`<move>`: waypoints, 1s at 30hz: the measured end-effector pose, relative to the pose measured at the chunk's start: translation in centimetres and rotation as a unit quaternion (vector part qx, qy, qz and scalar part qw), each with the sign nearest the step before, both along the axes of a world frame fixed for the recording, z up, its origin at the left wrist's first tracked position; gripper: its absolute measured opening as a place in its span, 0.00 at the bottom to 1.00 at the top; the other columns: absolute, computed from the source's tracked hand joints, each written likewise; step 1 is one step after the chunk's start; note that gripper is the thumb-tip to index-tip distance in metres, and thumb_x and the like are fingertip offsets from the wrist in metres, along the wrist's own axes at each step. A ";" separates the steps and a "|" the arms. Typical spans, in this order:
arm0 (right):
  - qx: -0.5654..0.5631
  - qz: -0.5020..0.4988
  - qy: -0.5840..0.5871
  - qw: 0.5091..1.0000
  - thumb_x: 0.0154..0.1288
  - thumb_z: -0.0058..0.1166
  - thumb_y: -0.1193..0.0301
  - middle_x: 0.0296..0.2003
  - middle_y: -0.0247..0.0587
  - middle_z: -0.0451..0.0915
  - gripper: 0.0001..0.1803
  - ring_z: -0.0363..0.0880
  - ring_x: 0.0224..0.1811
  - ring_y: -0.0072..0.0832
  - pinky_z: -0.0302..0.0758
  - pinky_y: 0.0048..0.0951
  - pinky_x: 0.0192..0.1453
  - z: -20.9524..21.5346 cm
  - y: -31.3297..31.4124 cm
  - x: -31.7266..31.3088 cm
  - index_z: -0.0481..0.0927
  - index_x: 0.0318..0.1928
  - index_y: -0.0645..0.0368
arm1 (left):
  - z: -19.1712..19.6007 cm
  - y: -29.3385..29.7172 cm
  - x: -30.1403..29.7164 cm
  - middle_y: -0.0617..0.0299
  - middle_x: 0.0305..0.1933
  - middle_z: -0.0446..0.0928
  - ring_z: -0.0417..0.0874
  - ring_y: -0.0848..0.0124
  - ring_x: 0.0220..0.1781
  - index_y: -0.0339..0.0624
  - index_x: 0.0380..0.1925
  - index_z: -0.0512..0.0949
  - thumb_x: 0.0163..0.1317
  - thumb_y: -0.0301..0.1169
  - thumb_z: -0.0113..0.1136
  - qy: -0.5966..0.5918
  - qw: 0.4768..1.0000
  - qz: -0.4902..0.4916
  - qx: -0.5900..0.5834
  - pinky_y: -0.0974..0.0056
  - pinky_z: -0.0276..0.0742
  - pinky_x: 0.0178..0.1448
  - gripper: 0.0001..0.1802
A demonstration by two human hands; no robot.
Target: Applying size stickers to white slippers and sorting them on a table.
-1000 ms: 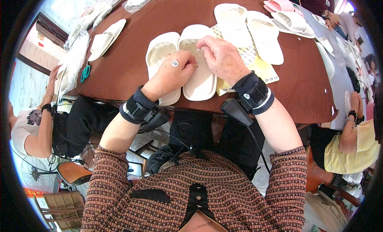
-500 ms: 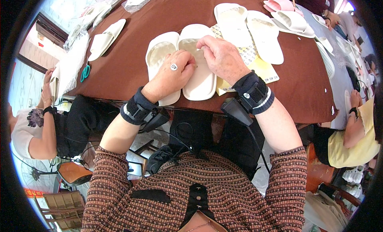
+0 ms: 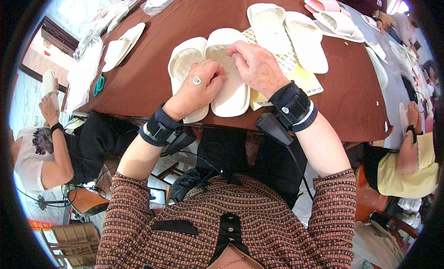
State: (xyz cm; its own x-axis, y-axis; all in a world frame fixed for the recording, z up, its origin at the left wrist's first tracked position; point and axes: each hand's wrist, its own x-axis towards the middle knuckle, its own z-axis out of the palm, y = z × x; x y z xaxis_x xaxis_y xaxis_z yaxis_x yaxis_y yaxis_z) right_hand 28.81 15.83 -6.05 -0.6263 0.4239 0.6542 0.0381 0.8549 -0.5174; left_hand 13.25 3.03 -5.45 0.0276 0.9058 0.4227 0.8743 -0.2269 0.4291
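A pair of cream-white slide slippers lies side by side in front of me on the brown cloth. My left hand (image 3: pixel 196 86) is curled over the inner edges of the left slipper (image 3: pixel 179 60) and the right slipper (image 3: pixel 230 100), fingers closed. A small round white sticker (image 3: pixel 197 80) is on its back. My right hand (image 3: pixel 259 67) hovers at the right slipper's strap, thumb and forefinger bent together. Whatever either hand pinches is hidden or too small to see. Under my right wrist lies a yellow sheet of round stickers (image 3: pixel 309 81), partly covered.
A second white pair (image 3: pixel 306 42) rests partly on the sheet. Single white slipper (image 3: pixel 122 47) and teal scissors (image 3: pixel 99 85) lie left. Pink slippers (image 3: pixel 323 5) stand far right. Black wrist-strap devices (image 3: pixel 273 128) hang from my wrists. People sit on both sides.
My hands stay almost in place over the slippers, with only a slight shift of the left. The person at left has raised a white slipper.
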 end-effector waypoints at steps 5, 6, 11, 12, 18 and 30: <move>-0.012 0.001 0.002 1.000 0.67 0.47 0.76 0.33 0.51 0.83 0.08 0.83 0.38 0.47 0.78 0.42 0.45 -0.2 0.2 0.0 0.79 0.43 0.61 | 0.1 -0.1 0.2 0.55 0.33 0.76 0.77 0.57 0.39 0.40 0.33 0.75 0.63 0.27 0.57 -0.031 0.999 -0.008 -0.001 0.56 0.68 0.51 0.03; -0.013 -0.001 0.001 1.000 0.67 0.47 0.76 0.33 0.51 0.83 0.08 0.83 0.38 0.47 0.78 0.42 0.45 -0.3 0.2 0.0 0.79 0.43 0.61 | 0.0 -0.1 0.2 0.55 0.33 0.76 0.77 0.57 0.38 0.40 0.33 0.75 0.63 0.27 0.57 -0.059 0.998 -0.012 -0.005 0.57 0.68 0.51 0.03; -0.007 0.000 0.012 1.000 0.67 0.47 0.76 0.33 0.53 0.83 0.08 0.83 0.38 0.49 0.78 0.43 0.45 -0.5 0.3 -0.1 0.79 0.42 0.62 | 0.7 -0.8 0.6 0.55 0.32 0.76 0.77 0.57 0.37 0.39 0.34 0.76 0.63 0.27 0.58 -0.119 0.991 -0.004 -0.060 0.58 0.70 0.51 0.03; -0.008 0.000 0.012 1.000 0.67 0.47 0.76 0.33 0.53 0.83 0.08 0.83 0.38 0.49 0.78 0.43 0.45 -0.4 0.2 -0.1 0.79 0.42 0.62 | 0.8 -0.9 0.7 0.55 0.33 0.76 0.77 0.57 0.38 0.39 0.34 0.76 0.62 0.26 0.58 -0.120 0.990 -0.019 -0.074 0.58 0.70 0.52 0.03; -0.009 0.008 0.004 1.000 0.68 0.46 0.75 0.32 0.53 0.83 0.08 0.82 0.38 0.50 0.77 0.44 0.45 0.1 0.1 0.1 0.78 0.42 0.62 | 2.0 -0.9 0.5 0.57 0.36 0.75 0.75 0.61 0.42 0.38 0.36 0.75 0.64 0.26 0.56 0.018 0.993 -0.091 -0.077 0.61 0.71 0.52 0.03; -0.002 0.004 0.004 1.000 0.67 0.47 0.73 0.31 0.48 0.83 0.07 0.83 0.40 0.47 0.78 0.48 0.46 -0.3 0.1 0.0 0.78 0.41 0.57 | 2.4 -0.1 0.8 0.56 0.34 0.78 0.78 0.57 0.42 0.42 0.35 0.76 0.62 0.27 0.57 0.067 0.990 -0.093 -0.084 0.57 0.70 0.52 0.03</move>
State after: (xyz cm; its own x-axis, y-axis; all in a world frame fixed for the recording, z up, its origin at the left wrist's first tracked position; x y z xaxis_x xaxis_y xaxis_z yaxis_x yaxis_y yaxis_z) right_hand 28.85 15.90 -6.31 -0.6248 0.4226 0.6566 0.0283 0.8526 -0.5218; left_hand 14.01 2.95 -3.08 0.2470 0.9367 0.2481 0.8754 -0.3255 0.3573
